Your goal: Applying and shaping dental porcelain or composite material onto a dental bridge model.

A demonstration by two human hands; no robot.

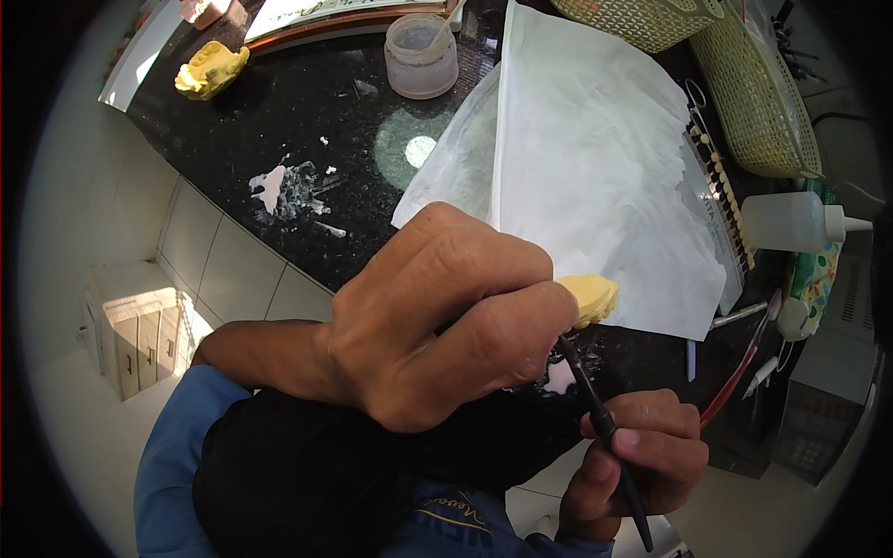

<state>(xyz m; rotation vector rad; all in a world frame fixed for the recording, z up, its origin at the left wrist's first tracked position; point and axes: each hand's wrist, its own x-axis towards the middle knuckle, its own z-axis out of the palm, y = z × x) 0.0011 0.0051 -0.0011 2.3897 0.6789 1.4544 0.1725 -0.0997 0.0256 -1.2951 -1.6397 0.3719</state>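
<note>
My left hand (456, 312) is closed around a yellow plaster dental cast (593, 299); most of the cast is hidden behind the fingers, and only its far end sticks out to the right. Between the thumb and fingers of my right hand (651, 451) is a slim black handled tool (605, 423). It slants up and left, and its upper end reaches the underside of my left fingers by the cast. Whether its tip touches the cast is hidden. A small pink patch (560, 378) lies on the black counter (307, 112) below the cast.
White paper sheets (595, 158) cover the counter's middle. A cloudy jar (421, 60) and another yellow cast (212, 70) stand farther back. Pink and white residue (272, 191) lies at left. On the right are a tooth shade guide (721, 200), a squeeze bottle (791, 223) and woven baskets (758, 102).
</note>
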